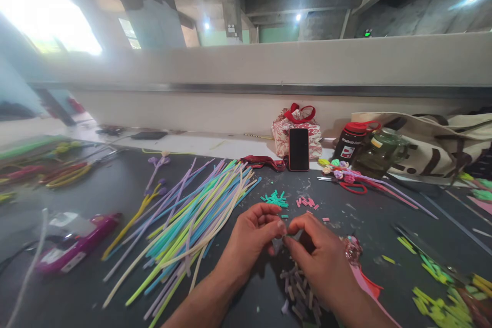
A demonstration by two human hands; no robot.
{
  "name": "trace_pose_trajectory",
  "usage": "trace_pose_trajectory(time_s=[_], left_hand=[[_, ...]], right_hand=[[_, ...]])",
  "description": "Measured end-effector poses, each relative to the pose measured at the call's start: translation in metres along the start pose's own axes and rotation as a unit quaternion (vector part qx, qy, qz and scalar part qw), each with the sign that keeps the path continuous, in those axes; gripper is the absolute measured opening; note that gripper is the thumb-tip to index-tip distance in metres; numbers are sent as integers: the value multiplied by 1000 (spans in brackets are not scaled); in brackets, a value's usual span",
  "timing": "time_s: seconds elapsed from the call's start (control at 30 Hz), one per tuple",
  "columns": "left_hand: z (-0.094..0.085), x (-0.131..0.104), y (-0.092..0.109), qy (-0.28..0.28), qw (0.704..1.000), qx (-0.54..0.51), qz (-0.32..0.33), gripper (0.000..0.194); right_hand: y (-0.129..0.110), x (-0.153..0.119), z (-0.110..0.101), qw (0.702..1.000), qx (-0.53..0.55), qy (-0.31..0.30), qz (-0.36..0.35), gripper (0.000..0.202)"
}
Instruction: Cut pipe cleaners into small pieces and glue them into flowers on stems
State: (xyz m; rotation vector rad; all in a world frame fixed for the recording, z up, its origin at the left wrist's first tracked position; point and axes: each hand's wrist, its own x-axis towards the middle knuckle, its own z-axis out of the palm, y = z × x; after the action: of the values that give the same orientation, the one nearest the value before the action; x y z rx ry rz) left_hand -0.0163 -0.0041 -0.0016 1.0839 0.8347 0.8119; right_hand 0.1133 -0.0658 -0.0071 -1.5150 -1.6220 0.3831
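Observation:
My left hand (251, 241) and my right hand (323, 251) meet over the dark tabletop. Thumb and fingertips of each are pinched together around something tiny, too hidden to name. Just beyond them lie short teal pieces (274, 199) and short pink pieces (305, 202), cut like bits of pipe cleaner. Below my right hand is a pile of short greyish-purple pieces (302, 292), partly covered by the hand. Left of my left hand spreads a big bundle of long pipe cleaners (192, 225) in yellow, blue, purple, teal and cream.
A magenta glue gun (90, 238) lies at left. At the back stand a phone (299, 149), a patterned bag (279, 128), a red-capped bottle (348, 141) and a green jug (378, 154). Pipe-cleaner flowers (342, 170) lie before them. Scissors (426, 248) and yellow-green pieces (442, 305) are at right.

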Motion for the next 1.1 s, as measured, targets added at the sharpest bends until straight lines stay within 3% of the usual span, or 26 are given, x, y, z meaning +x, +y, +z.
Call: trace_pose_trajectory(time_s=[0.2, 0.37, 0.6, 0.8, 1.1], left_hand=[[0, 1, 1, 9, 1000, -6, -1, 33], [0, 1, 0, 12, 1000, -10, -1, 31], [0, 0, -1, 13, 1000, -2, 5, 32], [2, -2, 0, 22, 1000, 16, 7, 32], [1, -2, 0, 24, 999, 21, 14, 33]], right_hand=[[-6, 0, -2, 997, 30, -22, 61, 2], [3, 0, 0, 992, 79, -25, 91, 15], [13, 2, 6, 967, 172, -69, 176, 17], [7, 4, 7, 945, 233, -61, 221, 19], [10, 3, 16, 911, 326, -58, 245, 22]])
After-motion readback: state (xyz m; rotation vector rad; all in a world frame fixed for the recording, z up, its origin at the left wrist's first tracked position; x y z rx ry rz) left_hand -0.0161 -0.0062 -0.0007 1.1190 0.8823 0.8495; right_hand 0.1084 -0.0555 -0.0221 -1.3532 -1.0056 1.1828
